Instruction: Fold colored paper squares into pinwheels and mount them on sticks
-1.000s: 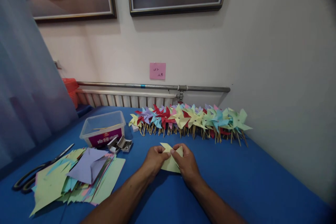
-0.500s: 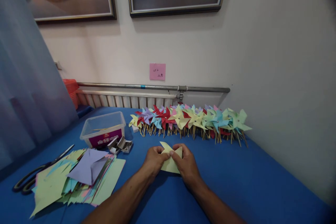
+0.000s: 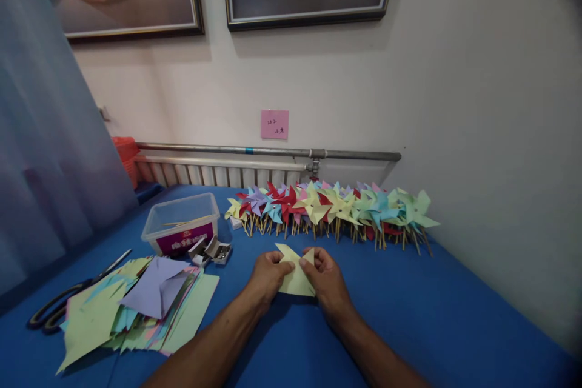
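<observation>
A pale yellow paper (image 3: 296,282), cut in from its corners, is held between my two hands above the blue cloth. My left hand (image 3: 269,273) pinches its left side, with the thumb on top near the middle. On the right side, my right hand (image 3: 328,279) grips the same paper with thumb and fingers. One pointed flap stands up at the upper left and another at the upper right. The fingers behind the paper are partly hidden.
Finished paper pinwheels (image 3: 313,206) on sticks stand in a long cluster behind. At left are a clear plastic tub (image 3: 182,224) with sticks, small boxes of pins (image 3: 220,253), a stack of cut coloured paper (image 3: 191,315) and scissors (image 3: 77,291).
My right thumb has shifted slightly right, away from the paper's middle, and more of the paper's centre shows. The left hand keeps its hold. The view has moved slightly.
</observation>
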The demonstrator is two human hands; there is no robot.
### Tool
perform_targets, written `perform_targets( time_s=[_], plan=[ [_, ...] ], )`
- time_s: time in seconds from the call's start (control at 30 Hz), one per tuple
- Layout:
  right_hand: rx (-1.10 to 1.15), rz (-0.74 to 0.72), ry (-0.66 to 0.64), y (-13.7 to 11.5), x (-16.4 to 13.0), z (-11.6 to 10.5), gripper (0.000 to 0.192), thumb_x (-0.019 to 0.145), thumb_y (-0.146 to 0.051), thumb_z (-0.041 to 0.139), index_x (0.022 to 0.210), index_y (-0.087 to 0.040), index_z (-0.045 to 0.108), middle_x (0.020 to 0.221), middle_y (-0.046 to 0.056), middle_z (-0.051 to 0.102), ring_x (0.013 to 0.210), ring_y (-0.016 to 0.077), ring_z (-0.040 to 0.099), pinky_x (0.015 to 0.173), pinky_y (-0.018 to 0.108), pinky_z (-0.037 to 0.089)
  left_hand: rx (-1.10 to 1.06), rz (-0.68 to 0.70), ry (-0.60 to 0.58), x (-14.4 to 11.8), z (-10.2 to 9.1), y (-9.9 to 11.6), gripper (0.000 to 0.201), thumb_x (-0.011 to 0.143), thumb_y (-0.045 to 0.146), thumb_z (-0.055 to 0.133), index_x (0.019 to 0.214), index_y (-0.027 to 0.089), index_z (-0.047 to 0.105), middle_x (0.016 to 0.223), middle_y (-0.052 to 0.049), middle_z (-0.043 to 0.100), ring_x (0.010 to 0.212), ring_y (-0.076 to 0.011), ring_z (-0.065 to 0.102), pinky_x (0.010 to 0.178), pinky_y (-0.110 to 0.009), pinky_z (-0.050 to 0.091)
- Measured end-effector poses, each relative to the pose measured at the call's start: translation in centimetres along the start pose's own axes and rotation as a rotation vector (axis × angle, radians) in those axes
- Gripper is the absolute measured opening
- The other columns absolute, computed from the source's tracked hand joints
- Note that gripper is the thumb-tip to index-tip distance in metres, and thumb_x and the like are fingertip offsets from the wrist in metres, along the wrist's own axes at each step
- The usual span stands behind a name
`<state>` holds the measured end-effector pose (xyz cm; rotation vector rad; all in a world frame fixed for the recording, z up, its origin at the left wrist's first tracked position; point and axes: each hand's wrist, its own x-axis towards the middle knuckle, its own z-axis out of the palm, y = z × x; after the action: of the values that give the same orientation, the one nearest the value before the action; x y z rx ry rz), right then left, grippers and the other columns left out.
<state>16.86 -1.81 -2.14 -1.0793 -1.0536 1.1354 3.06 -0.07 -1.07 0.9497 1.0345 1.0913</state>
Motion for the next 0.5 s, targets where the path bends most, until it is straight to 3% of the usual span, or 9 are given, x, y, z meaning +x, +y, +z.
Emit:
perform_targets(
  time_s=[0.1,0.23,0.33,0.5],
  plan=[
    [0.034,0.02,-0.024,-0.1,0.2,-0.4,0.043,0.068,-0.047,0.078,0.096,-0.021,0.059,0.073,0.0,0.068,0.062,0.0185,0.062,0.063,0.031,0.05,-0.018,0.017,0.019,0.0,-0.3,0.8,0.022,0.054,0.025,0.077,0.069,0.012,0.068,0.057,-0.004,0.068,0.048,-0.0141,0.057,0.051,-0.025,0.043],
    [-0.088,-0.036,-0.033,-0.8,0.1,-1.1,0.045,0.071,-0.042,0.076,0.107,-0.021,0.061,0.071,-0.001,0.067,0.065,0.0187,0.062,0.064,0.03,0.048,0.001,0.05,0.069,0.1,-0.8,1.5,0.021,0.054,0.025,0.076,0.068,0.012,0.068,0.056,-0.003,0.066,0.048,-0.0135,0.055,0.049,-0.024,0.041],
    [-0.144,-0.095,-0.143,-1.9,-0.4,-1.5,0.039,0.08,-0.039,0.066,0.115,-0.022,0.063,0.078,0.001,0.07,0.07,0.0188,0.064,0.069,0.031,0.049,-0.012,0.026,0.059,0.3,-1.3,1.5,0.022,0.054,0.026,0.075,0.07,0.012,0.068,0.056,-0.003,0.065,0.048,-0.0134,0.056,0.05,-0.024,0.041],
    [-0.231,-0.123,-0.307,-3.6,-1.4,-1.8,0.027,0.081,-0.035,0.064,0.105,-0.023,0.072,0.093,0.004,0.074,0.09,0.0227,0.066,0.082,0.034,0.05,-0.06,-0.021,-0.006,0.1,-1.6,1.7,0.025,0.051,0.024,0.075,0.071,0.011,0.067,0.06,-0.006,0.068,0.049,-0.0138,0.058,0.051,-0.025,0.043]
  ],
)
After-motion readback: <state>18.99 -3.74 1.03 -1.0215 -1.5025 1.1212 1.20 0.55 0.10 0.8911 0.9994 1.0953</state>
